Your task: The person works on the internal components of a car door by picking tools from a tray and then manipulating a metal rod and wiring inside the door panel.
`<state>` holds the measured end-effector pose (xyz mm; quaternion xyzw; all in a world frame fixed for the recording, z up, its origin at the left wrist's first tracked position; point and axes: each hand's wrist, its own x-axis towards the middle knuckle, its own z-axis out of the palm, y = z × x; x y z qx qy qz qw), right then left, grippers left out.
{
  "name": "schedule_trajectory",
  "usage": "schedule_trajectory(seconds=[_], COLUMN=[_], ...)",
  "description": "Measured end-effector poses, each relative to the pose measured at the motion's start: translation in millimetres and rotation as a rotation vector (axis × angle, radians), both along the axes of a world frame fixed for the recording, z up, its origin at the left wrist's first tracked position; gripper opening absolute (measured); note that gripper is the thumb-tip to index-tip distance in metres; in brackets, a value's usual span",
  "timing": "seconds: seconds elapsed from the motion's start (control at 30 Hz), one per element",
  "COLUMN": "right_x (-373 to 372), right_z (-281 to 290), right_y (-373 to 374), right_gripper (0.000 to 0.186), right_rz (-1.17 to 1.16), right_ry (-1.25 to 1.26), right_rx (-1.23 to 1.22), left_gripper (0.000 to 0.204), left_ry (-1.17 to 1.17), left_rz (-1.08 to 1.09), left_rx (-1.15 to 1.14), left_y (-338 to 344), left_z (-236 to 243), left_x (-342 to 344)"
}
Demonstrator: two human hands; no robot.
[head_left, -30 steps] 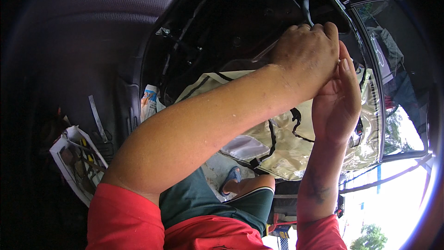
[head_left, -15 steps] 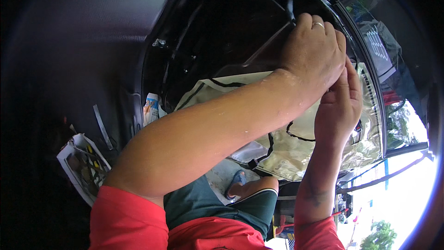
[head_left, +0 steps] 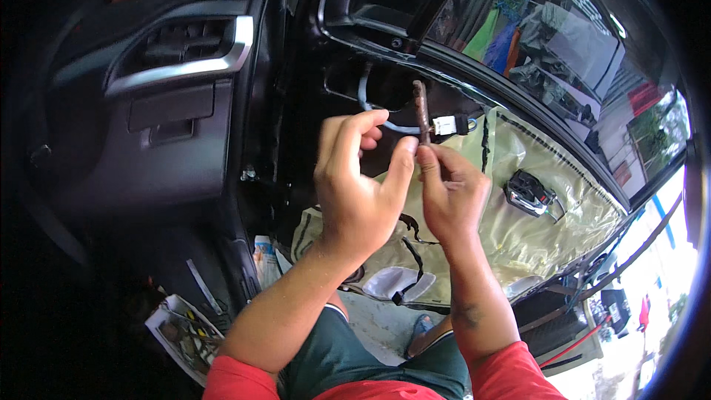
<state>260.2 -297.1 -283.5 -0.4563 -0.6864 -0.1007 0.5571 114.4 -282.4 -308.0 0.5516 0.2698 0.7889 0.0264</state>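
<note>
In the middle, my right hand pinches the lower end of a thin brown stick-like strip, which stands upright from the fingers; what it is made of I cannot tell. My left hand is just beside it, fingers apart and bent, the thumb tip close to the strip's lower end. Behind the strip, a white connector with a black end sits on the car door. A blue-grey cable runs toward it from an opening in the black door metal.
Yellowish plastic sheeting covers the door's lower part, with a black door handle mechanism on it. The window glass is on the right. The dashboard lies left, with a white box of tools below.
Both hands have come down and left from the door's upper edge. The brown strip and the white connector now show. The view has shifted, bringing the dashboard vent into sight.
</note>
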Motion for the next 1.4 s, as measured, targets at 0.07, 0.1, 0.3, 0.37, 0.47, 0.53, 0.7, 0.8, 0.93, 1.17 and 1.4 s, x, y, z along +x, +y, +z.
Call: schedule_trajectory(seconds=[0.07, 0.1, 0.3, 0.37, 0.47, 0.53, 0.7, 0.8, 0.93, 1.17, 1.4], right_x=[-8, -11, 3, 9, 19, 26, 6, -10, -33, -32, 17], right_z=[-2, -2, 9, 18, 40, 39, 35, 25, 20, 23, 30], right_y=[2, 2, -8, -23, -44, -27, -10, -7, 0, 3, -11], right_gripper=[0.014, 0.012, 0.006, 0.012, 0.032, 0.029, 0.015, 0.016, 0.022, 0.028, 0.029], right_rz=[0.03, 0.019, 0.101, 0.067, -0.017, 0.076, 0.12, 0.2, 0.614, 0.863, 0.784], right_ry=[0.01, -0.013, -0.028, 0.008, -0.184, -0.248, -0.107, 0.139, 0.624, 0.796, 0.653], right_rx=[0.013, 0.017, -0.054, 0.198, 0.176, 0.009, 0.025, -0.11, -0.391, -0.53, -0.884], left_gripper=[0.057, 0.046, 0.033, 0.035, 0.034, 0.031, 0.035, 0.047, 0.044, 0.046, 0.029], left_ry=[-0.079, -0.015, 0.525, 0.684, 0.837, 0.891, 0.789, 0.516, 0.338, 0.58, 0.202], left_rz=[-0.201, -0.094, 0.381, 0.494, 0.627, 0.663, 0.728, 0.658, 0.202, 0.401, 0.46], left_rx=[-0.136, -0.097, 0.133, 0.174, 0.261, 0.241, 0.324, 0.426, 0.226, 0.445, 0.242], left_y=[6, 9, 6, 1, 1, -3, 0, 11, 54, 103, 102], left_z=[12, 17, 36, 44, 56, 58, 62, 54, 45, 62, 24], left_x=[16, 21, 14, 5, -7, -7, -4, -9, -33, -24, 54])
